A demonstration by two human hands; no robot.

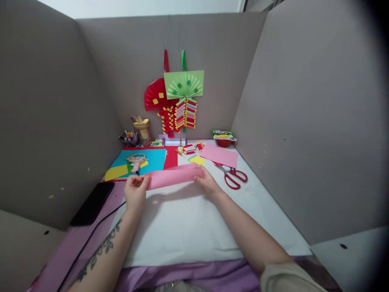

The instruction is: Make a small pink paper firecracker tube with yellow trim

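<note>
Left hand [135,190] and right hand [208,182] hold pink strip [172,177] by opposite ends, white sheet [179,229] open toward its near edge.

A pink glue gun [136,166] is laid over a blue sheet [156,159], in front and left of which a black phone [92,204] is placed, behind which a pen basket [130,141] and a jar [144,134] are stood, and above and right of which a red fan [152,91] and a green fan card [184,91] are hung.
</note>
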